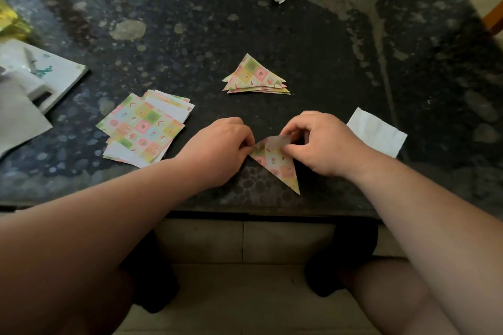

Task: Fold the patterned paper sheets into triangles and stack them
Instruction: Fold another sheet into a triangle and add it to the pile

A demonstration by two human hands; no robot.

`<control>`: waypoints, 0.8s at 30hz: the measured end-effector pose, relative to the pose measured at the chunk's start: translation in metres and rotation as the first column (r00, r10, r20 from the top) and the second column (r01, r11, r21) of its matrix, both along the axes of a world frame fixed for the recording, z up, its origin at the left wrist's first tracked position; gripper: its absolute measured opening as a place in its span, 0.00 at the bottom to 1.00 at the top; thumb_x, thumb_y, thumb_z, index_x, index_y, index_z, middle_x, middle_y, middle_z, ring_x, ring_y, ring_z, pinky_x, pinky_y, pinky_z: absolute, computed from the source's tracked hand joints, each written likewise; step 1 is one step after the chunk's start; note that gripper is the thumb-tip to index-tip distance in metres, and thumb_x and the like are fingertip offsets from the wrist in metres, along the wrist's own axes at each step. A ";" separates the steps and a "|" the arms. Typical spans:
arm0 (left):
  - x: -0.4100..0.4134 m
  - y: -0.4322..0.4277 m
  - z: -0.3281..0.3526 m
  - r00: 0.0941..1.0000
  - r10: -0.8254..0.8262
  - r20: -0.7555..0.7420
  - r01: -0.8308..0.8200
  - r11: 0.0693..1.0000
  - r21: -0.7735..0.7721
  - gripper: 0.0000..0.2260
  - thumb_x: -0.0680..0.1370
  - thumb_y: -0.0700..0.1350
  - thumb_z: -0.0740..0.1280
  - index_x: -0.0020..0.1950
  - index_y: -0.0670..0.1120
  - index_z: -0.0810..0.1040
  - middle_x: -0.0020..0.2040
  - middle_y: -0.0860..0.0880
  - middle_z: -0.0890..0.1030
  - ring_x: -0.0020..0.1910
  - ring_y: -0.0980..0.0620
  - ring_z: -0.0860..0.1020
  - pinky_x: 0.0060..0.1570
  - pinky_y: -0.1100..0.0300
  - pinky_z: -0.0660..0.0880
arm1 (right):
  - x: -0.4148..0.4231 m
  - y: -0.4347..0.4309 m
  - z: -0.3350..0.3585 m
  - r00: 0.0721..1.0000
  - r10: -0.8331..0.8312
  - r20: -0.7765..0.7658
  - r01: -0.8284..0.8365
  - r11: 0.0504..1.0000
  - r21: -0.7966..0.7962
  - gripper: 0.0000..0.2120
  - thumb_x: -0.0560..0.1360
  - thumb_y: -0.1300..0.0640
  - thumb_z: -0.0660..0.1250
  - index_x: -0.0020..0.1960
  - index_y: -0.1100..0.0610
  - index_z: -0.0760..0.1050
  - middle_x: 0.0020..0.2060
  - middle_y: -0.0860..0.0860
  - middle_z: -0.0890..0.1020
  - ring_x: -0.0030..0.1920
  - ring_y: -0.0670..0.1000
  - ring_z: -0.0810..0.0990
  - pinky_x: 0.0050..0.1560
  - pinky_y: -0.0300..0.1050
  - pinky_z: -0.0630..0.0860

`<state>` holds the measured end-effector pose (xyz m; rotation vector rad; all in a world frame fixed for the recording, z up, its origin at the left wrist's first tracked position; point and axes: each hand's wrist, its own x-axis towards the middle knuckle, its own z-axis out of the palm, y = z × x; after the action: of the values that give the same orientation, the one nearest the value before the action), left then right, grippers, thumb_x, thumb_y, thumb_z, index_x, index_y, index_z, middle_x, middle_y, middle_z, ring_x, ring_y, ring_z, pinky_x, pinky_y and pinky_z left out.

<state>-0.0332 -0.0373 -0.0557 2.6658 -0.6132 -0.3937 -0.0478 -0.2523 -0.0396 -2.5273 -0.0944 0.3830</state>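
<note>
Folding in progress: left grip (226, 144) and right grip (318, 141) both pinch one part-folded sheet (279, 167). Several finished triangles (255, 77) sit stacked beyond; many flat sheets (141, 128) lie unfolded on counter (190, 35).

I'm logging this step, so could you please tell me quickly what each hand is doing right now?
Left hand: pinches the left corner of the folded patterned triangle.
Right hand: pinches the same triangle's upper edge.

no readable text or labels anywhere
</note>
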 end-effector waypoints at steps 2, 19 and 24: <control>0.001 0.001 -0.001 1.000 -0.008 0.001 0.008 1.000 -0.006 0.06 0.83 0.50 0.64 0.56 0.53 0.80 0.54 0.57 0.73 0.60 0.54 0.73 0.58 0.57 0.73 | 0.001 -0.001 -0.004 0.999 0.023 0.037 -0.023 1.000 -0.004 0.08 0.76 0.53 0.75 0.44 0.42 0.79 0.48 0.43 0.77 0.45 0.44 0.77 0.45 0.41 0.73; -0.010 -0.010 -0.006 0.965 -0.124 0.233 0.134 0.991 -0.027 0.09 0.81 0.43 0.63 0.55 0.46 0.83 0.52 0.48 0.79 0.55 0.48 0.74 0.55 0.55 0.73 | -0.006 0.002 -0.024 0.960 0.139 0.244 -0.139 0.990 -0.015 0.07 0.75 0.60 0.72 0.49 0.51 0.86 0.46 0.46 0.78 0.49 0.48 0.77 0.48 0.54 0.79; -0.007 -0.009 -0.002 0.980 -0.122 0.158 0.119 0.993 0.028 0.11 0.81 0.42 0.62 0.59 0.49 0.81 0.56 0.50 0.77 0.58 0.50 0.72 0.59 0.55 0.73 | -0.005 -0.002 -0.020 0.962 0.186 0.200 -0.167 0.980 -0.106 0.08 0.77 0.59 0.69 0.51 0.50 0.86 0.48 0.45 0.77 0.52 0.46 0.74 0.51 0.51 0.79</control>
<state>-0.0402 -0.0465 -0.0578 2.7045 -0.8256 -0.2199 -0.0533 -0.2539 -0.0595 -2.6488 -0.3950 0.1923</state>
